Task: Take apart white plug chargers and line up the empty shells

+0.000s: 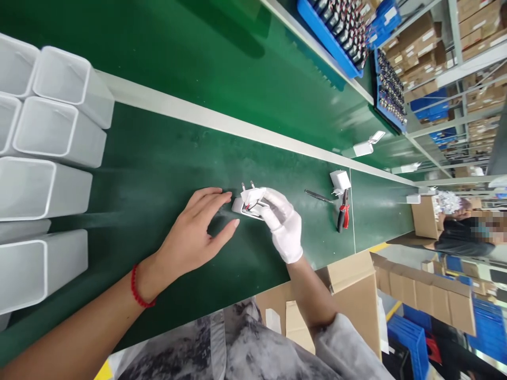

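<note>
Near the middle of the green table, my right hand (284,224), in a white glove, holds a white plug piece (252,197) with two metal pins pointing away from me. Its fingers are closed round the piece, over an open white housing (237,205). Dark and red wires show between the two. Just left of the housing is my left hand (198,228), bare with a red bracelet at the wrist. Its thumb and fingers are apart and hold nothing.
White bins (59,126) are stacked at the left. Red-handled pliers (343,214), tweezers (318,196) and a white block (340,181) lie to the right. Blue trays of parts (336,39) stand at the upper right. A cardboard box (356,301) is near my right arm; a person sits farther off.
</note>
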`<state>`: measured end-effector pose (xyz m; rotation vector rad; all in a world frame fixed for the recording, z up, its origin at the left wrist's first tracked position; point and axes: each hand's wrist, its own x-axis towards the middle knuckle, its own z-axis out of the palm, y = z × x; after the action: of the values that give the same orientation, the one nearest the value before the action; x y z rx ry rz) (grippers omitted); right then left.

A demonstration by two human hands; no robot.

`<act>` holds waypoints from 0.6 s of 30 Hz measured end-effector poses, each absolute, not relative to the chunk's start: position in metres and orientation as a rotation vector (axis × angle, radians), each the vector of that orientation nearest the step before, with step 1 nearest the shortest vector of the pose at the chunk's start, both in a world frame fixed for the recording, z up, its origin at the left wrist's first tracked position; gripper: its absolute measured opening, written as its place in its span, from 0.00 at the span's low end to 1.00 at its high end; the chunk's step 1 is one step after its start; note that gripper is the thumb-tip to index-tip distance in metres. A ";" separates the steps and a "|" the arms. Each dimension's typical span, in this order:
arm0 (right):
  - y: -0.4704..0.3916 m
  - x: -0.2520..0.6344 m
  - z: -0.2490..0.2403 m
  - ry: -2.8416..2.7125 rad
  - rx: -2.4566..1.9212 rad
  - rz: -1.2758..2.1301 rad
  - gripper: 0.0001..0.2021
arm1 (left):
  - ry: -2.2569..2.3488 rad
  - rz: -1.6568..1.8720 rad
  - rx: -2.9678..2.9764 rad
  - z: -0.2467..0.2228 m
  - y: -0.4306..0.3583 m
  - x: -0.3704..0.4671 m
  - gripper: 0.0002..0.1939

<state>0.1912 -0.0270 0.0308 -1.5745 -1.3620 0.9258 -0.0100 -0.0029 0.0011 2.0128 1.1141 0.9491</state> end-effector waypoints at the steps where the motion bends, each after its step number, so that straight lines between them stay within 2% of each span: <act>1: -0.021 0.191 0.032 -1.358 -1.578 1.071 0.12 | 1.109 0.938 2.029 0.000 -0.003 -0.010 0.16; 7: -0.001 0.190 0.039 -1.123 -1.507 1.574 0.11 | 1.061 0.878 2.134 -0.003 -0.001 -0.007 0.16; 13: -0.005 0.193 0.035 -1.101 -1.520 1.513 0.09 | 1.090 0.874 2.174 -0.002 -0.001 -0.002 0.17; 18: -0.009 0.206 0.037 -1.175 -1.327 1.618 0.15 | 1.108 0.864 2.215 -0.004 -0.001 -0.001 0.16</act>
<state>0.2059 -0.0086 0.0367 -1.3274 -1.1753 1.6185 -0.0009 -0.0011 -0.0036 2.2150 1.1079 0.8640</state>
